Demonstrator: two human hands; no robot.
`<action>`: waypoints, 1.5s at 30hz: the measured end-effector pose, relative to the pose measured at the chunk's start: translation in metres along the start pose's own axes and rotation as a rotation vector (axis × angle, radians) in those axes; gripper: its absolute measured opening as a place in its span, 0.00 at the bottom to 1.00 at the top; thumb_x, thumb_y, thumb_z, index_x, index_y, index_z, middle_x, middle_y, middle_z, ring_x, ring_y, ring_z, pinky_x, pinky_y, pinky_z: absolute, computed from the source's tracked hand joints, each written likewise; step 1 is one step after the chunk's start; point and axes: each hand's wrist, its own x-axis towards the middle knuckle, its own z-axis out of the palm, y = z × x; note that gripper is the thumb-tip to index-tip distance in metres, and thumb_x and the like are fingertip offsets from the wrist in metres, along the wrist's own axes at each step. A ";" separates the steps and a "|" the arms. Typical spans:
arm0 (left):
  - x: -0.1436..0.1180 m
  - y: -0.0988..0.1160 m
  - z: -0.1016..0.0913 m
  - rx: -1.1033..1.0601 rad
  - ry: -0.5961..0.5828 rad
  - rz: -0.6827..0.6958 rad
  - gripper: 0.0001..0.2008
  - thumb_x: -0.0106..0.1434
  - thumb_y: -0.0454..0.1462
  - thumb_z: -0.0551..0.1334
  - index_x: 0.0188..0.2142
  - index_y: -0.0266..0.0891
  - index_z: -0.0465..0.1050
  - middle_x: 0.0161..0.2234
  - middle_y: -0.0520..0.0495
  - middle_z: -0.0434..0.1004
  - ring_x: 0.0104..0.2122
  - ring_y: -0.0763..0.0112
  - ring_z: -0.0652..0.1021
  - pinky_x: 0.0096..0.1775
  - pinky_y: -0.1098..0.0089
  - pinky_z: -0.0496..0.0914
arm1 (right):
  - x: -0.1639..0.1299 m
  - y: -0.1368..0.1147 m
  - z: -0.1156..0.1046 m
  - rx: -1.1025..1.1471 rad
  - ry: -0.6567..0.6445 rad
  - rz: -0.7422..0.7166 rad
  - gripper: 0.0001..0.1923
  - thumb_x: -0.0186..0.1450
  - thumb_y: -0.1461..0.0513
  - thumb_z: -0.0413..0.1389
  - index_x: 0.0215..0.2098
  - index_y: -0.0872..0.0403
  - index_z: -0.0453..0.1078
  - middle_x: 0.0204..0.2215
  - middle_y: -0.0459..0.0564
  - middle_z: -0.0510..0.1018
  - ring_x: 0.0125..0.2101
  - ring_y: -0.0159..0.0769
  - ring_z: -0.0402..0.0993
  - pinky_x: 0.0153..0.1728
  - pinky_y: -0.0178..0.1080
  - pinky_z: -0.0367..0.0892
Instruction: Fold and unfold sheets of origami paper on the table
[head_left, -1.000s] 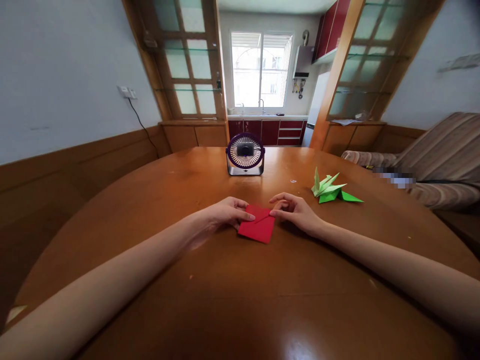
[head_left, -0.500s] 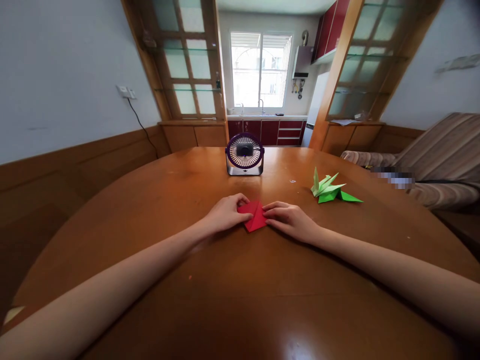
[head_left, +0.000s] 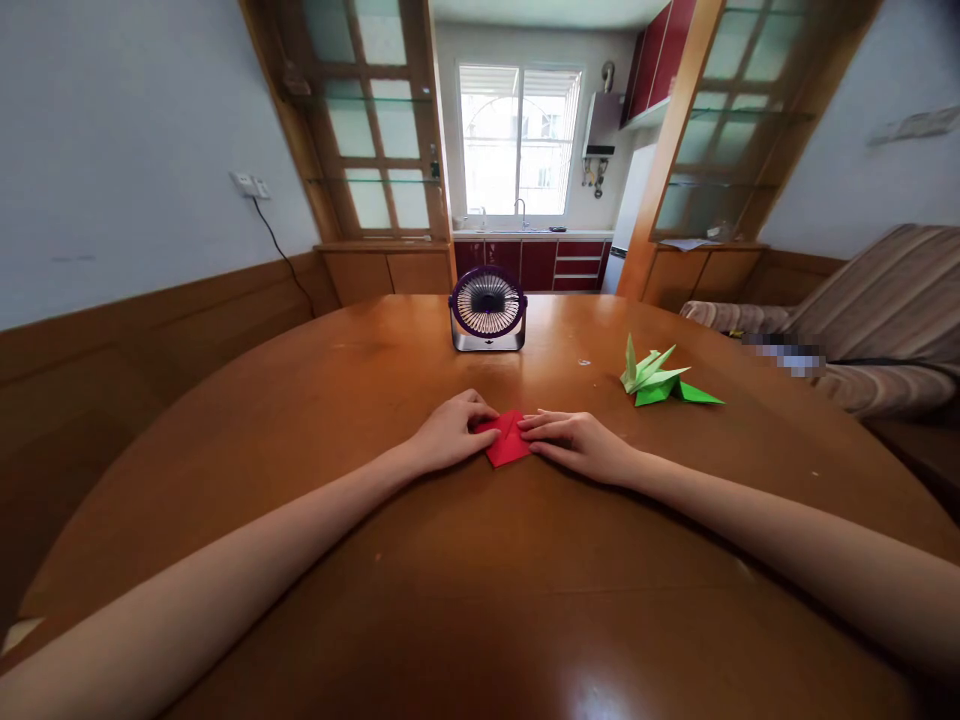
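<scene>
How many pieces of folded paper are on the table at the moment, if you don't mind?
2. A red folded paper lies flat at the middle under both hands' fingertips; a green origami figure sits to the right, apart from the hands. None seems hidden.

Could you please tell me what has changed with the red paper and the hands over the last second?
The red paper was folded smaller. The left hand and right hand moved closer together and now press flat on it. The fan, the green origami and the table stayed put.
</scene>
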 end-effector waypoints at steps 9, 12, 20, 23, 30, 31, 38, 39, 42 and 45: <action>-0.001 -0.002 0.007 -0.110 0.025 0.106 0.06 0.60 0.38 0.64 0.33 0.38 0.78 0.34 0.47 0.73 0.35 0.69 0.75 0.39 0.69 0.69 | 0.002 -0.002 -0.003 0.033 -0.072 -0.011 0.15 0.70 0.62 0.50 0.51 0.51 0.73 0.51 0.53 0.77 0.53 0.39 0.71 0.59 0.47 0.64; -0.002 -0.001 0.008 -0.064 0.034 0.100 0.07 0.61 0.39 0.63 0.35 0.38 0.78 0.35 0.47 0.74 0.36 0.68 0.75 0.40 0.67 0.70 | 0.002 -0.004 -0.002 -0.016 -0.051 -0.010 0.14 0.70 0.63 0.50 0.50 0.53 0.74 0.50 0.55 0.76 0.51 0.39 0.72 0.55 0.46 0.66; -0.007 0.007 0.013 0.246 -0.011 0.275 0.14 0.67 0.35 0.55 0.49 0.39 0.74 0.48 0.42 0.76 0.48 0.62 0.74 0.51 0.60 0.66 | 0.000 -0.004 -0.001 -0.303 0.043 -0.018 0.09 0.68 0.60 0.54 0.41 0.54 0.76 0.36 0.52 0.79 0.39 0.39 0.74 0.47 0.47 0.66; -0.007 0.007 0.014 0.303 -0.056 0.298 0.15 0.69 0.36 0.53 0.49 0.37 0.74 0.49 0.41 0.77 0.49 0.61 0.74 0.51 0.60 0.66 | -0.001 -0.004 -0.001 -0.355 0.032 -0.084 0.11 0.69 0.61 0.53 0.40 0.54 0.77 0.36 0.53 0.80 0.38 0.38 0.75 0.51 0.48 0.65; -0.014 0.012 0.013 0.362 -0.087 0.295 0.20 0.70 0.43 0.54 0.56 0.35 0.70 0.55 0.39 0.72 0.54 0.58 0.73 0.54 0.59 0.65 | -0.004 -0.009 -0.003 -0.455 -0.010 -0.177 0.13 0.69 0.60 0.51 0.43 0.54 0.77 0.38 0.54 0.80 0.40 0.39 0.75 0.54 0.49 0.63; -0.016 0.013 0.013 0.368 -0.090 0.292 0.21 0.70 0.44 0.54 0.57 0.35 0.68 0.56 0.39 0.71 0.55 0.57 0.72 0.55 0.58 0.64 | -0.004 -0.011 -0.003 -0.460 -0.013 -0.167 0.13 0.69 0.58 0.52 0.43 0.54 0.77 0.39 0.54 0.80 0.41 0.40 0.75 0.54 0.49 0.63; -0.024 0.013 0.014 0.405 -0.129 0.280 0.24 0.70 0.49 0.51 0.60 0.42 0.66 0.61 0.38 0.64 0.59 0.55 0.66 0.60 0.52 0.57 | -0.005 -0.018 -0.004 -0.456 -0.019 -0.103 0.17 0.66 0.52 0.55 0.45 0.55 0.76 0.39 0.55 0.80 0.42 0.42 0.75 0.51 0.50 0.64; -0.024 0.013 0.014 0.392 -0.137 0.272 0.24 0.70 0.49 0.51 0.60 0.43 0.65 0.61 0.38 0.63 0.60 0.56 0.66 0.61 0.52 0.56 | -0.005 -0.019 -0.004 -0.458 -0.018 -0.098 0.18 0.66 0.51 0.55 0.45 0.55 0.76 0.39 0.55 0.80 0.42 0.42 0.75 0.51 0.50 0.64; -0.024 0.011 0.012 0.351 -0.172 0.243 0.26 0.69 0.52 0.51 0.61 0.46 0.63 0.63 0.41 0.60 0.62 0.57 0.62 0.63 0.50 0.50 | -0.005 -0.019 -0.004 -0.460 -0.015 -0.092 0.20 0.65 0.50 0.55 0.45 0.55 0.76 0.39 0.55 0.80 0.41 0.43 0.74 0.50 0.50 0.64; -0.024 0.012 0.010 0.331 -0.221 0.214 0.28 0.68 0.55 0.50 0.63 0.48 0.60 0.65 0.42 0.57 0.64 0.57 0.58 0.64 0.47 0.43 | -0.005 -0.020 -0.004 -0.464 -0.015 -0.094 0.20 0.66 0.49 0.55 0.44 0.55 0.77 0.38 0.55 0.80 0.41 0.43 0.74 0.51 0.50 0.63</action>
